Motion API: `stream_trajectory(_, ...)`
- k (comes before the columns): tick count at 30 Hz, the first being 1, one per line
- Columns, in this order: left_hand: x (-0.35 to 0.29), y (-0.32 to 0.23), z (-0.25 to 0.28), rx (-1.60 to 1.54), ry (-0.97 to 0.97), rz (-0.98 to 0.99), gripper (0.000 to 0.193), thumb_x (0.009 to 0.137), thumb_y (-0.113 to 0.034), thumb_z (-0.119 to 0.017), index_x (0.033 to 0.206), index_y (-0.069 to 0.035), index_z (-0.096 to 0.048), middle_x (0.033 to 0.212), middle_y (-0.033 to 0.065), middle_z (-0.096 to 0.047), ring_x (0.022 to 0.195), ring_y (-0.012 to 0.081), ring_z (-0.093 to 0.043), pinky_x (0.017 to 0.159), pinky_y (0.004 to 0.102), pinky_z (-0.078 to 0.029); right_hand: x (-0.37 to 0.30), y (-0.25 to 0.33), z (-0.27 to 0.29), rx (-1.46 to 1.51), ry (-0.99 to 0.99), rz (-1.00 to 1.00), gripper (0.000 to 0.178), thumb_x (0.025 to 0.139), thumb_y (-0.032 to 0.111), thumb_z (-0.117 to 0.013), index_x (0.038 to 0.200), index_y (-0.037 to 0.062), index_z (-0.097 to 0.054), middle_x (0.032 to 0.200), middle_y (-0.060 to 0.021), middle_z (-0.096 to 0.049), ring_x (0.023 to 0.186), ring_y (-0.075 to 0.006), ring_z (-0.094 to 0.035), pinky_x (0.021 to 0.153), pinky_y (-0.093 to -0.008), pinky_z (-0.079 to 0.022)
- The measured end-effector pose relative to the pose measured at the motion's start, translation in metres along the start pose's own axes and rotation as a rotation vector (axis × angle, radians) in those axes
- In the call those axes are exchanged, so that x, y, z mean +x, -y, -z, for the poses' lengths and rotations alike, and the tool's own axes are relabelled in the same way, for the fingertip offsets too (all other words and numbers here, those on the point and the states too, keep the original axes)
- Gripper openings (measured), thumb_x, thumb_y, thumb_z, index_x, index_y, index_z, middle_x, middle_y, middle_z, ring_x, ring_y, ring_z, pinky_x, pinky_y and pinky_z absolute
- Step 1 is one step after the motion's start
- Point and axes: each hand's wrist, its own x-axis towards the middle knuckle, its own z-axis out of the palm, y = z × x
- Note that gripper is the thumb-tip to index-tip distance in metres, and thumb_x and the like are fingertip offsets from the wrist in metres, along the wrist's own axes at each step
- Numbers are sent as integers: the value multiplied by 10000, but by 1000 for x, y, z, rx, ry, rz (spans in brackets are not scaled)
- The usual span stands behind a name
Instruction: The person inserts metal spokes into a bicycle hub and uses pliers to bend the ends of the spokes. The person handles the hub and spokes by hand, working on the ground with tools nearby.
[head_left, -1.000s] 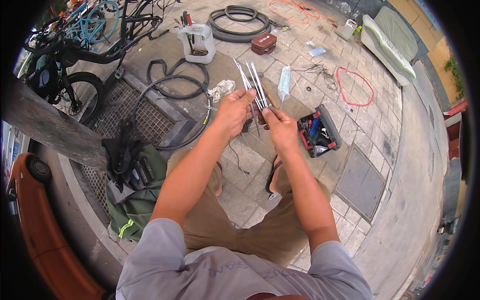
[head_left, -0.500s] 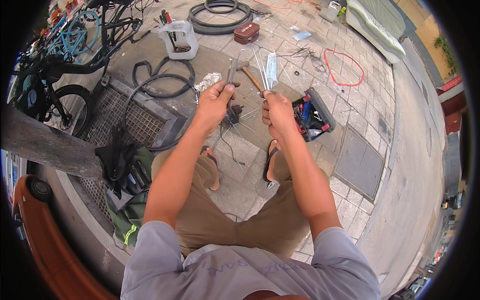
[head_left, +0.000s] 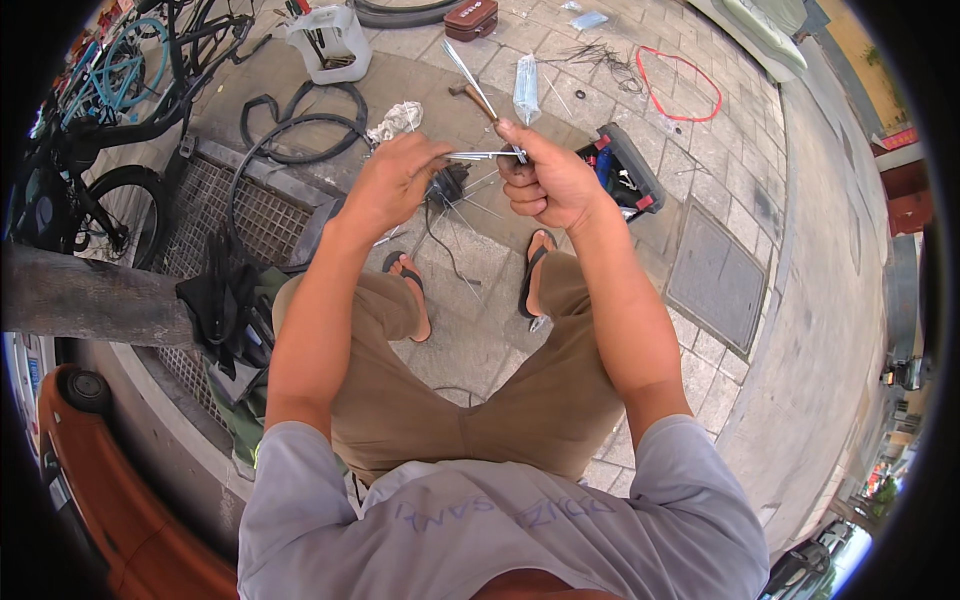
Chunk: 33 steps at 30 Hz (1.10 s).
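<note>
1. My left hand (head_left: 392,184) pinched thin metal rods (head_left: 480,156), which spanned level to my right hand (head_left: 556,180).
2. My right hand's fingers gripped another slanting rod bundle (head_left: 462,66).
3. Below, a dark hub (head_left: 450,184) with spokes lay on the paving (head_left: 470,345).

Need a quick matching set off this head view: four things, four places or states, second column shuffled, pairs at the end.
Things
1. metal rods
2. toolbox
3. plastic jug
4. looped strip

Places or states
A. whitish, with tools standing inside
B. red, lying on the paving
C. held in the left hand and the right hand
D. open, on the ground to the right of the right hand

Pairs: 1-C, 2-D, 3-A, 4-B
</note>
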Motion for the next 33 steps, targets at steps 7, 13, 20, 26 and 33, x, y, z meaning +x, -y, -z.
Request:
stream_trajectory(7,2,2,4,261,-79,-158,274,868,-22,-681,1132,-88,-712,909,68,-643,877,305,-592,801,410,-453,-3,-8,11,-179,-53,-26,326,993,306,-726,871,36,-592,640,81,-383,482,-16,-259,404,-217,-197)
stream_trajectory(13,-1,14,7,288,-112,-147,290,858,-19,-687,1135,-97,-721,913,59,-651,877,294,-595,799,402,-453,-15,1,18,-199,-42,-20,286,999,266,-698,853,39,-605,644,90,-379,499,-19,-266,432,-230,-189)
stream_trajectory(20,-2,16,12,333,-159,-152,284,857,-11,-688,1119,-109,-741,908,46,-667,858,282,-597,784,391,-452,-17,3,23,-252,-32,-9,314,1020,299,-672,835,66,-571,649,87,-364,501,-21,-255,423,-223,-187)
stream_trajectory(26,-3,11,9,360,-149,-186,302,858,-11,-649,1115,-144,-736,937,15,-654,890,242,-612,813,386,-473,-13,-5,12,-290,-3,-4,336,1040,302,-640,804,91,-527,649,85,-342,512,-21,-253,431,-215,-196)
stream_trajectory(33,-19,48,19,289,-206,110,232,926,-70,-656,1145,-100,-724,959,85,-677,860,285,-624,747,410,-481,-37,23,39,-288,-18,75,317,1038,270,-622,786,124,-498,656,73,-380,511,-29,-280,432,-228,-199)
